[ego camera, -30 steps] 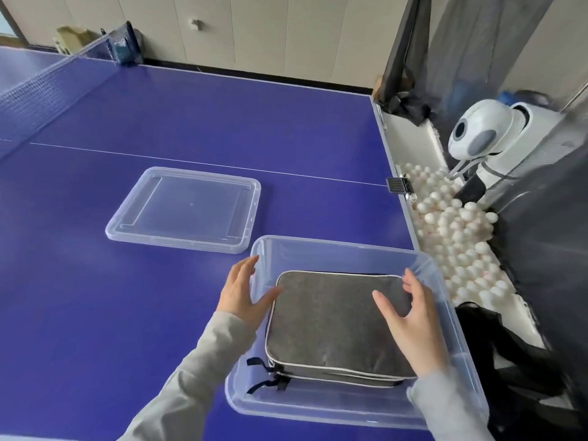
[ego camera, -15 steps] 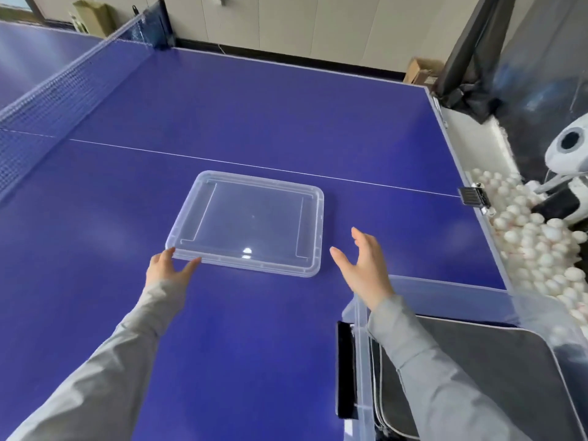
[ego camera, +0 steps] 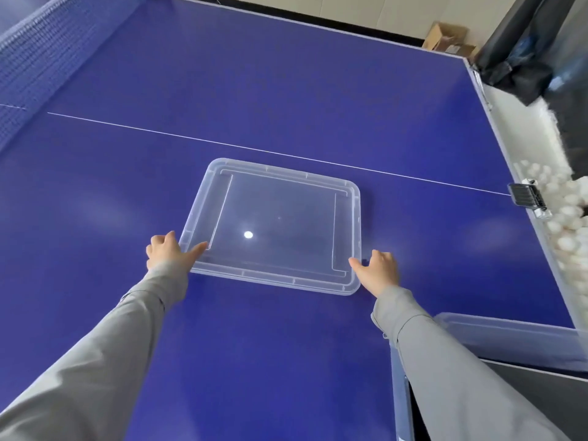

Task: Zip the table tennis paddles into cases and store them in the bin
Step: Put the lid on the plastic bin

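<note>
Lid (ego camera: 280,224): flat on table, long axis between my 2 hands.
Left hand (ego camera: 167,251): gripping its left corner.
Right hand (ego camera: 380,270): gripping its right corner.
Bin (ego camera: 509,342): near right.

Clear lid (ego camera: 276,224); blue table (ego camera: 286,90)

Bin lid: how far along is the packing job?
Done: a grey zipped case already lies inside the clear bin at lower right. In hand: the left hand and right hand grip the near corners of the clear lid, which lies flat on the blue table. Left: lift the lid over and close the bin.
</note>
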Demonstrator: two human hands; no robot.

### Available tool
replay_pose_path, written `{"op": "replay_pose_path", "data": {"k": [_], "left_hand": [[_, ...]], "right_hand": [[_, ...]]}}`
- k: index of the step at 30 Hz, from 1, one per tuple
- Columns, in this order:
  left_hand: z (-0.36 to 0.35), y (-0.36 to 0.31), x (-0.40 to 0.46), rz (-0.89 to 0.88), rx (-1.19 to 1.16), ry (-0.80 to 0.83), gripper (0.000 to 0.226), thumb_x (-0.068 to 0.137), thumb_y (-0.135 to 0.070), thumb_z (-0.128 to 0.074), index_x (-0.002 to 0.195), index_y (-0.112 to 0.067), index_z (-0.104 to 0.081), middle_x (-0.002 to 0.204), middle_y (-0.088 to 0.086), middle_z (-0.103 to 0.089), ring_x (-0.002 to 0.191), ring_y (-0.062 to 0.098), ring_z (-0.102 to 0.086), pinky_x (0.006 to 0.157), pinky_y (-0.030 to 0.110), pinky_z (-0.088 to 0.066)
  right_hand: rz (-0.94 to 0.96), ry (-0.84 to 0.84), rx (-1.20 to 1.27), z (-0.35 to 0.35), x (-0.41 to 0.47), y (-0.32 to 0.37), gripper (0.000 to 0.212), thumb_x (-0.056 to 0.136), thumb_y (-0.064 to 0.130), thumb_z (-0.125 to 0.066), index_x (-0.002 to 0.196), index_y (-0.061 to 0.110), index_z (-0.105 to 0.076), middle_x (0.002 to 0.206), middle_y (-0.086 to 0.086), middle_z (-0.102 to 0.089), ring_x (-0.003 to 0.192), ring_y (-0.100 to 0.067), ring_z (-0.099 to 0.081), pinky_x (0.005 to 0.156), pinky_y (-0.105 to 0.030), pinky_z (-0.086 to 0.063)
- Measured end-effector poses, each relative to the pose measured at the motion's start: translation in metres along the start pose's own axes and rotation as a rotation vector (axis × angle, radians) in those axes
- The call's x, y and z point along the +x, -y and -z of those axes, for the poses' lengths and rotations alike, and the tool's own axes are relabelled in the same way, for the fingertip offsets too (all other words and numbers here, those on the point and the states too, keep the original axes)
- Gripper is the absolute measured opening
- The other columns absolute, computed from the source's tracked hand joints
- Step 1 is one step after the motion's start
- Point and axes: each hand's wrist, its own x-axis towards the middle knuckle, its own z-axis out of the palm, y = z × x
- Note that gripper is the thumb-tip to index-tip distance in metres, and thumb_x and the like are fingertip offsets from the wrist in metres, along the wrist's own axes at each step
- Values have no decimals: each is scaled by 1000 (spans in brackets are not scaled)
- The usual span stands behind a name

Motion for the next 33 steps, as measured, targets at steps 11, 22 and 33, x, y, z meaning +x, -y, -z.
{"op": "replay_pose_path", "data": {"k": [11, 22, 33], "left_hand": [[-21, -10, 15, 36, -40, -50, 75, 75, -47, -72, 131, -7, -42, 135, 13, -35, 127, 31, -30, 104, 45, -30], [2, -18, -26, 121, -416, -52, 71, 62, -44, -83, 112, -20, -39, 109, 0, -50, 92, 23, -51, 68, 34, -39], [27, -80, -172, -34, -585, -135, 60, 63, -43, -83, 105, -10, -57, 78, -5, -50, 64, 13, -47, 49, 25, -34]], "right_hand": [[-12, -62, 23, -33, 5, 7, 65, 87, 48, -58, 133, 5, -42, 144, -12, -34, 133, -31, -28, 102, -43, -33], [97, -140, 440, 23, 2, 14, 64, 83, 29, -67, 134, 5, -36, 131, -12, -46, 113, -28, -49, 90, -35, -43], [253, -318, 513, 148, -45, -71, 57, 82, 25, -68, 132, 9, -45, 126, -10, -56, 114, -28, -52, 88, -33, -42]]}}
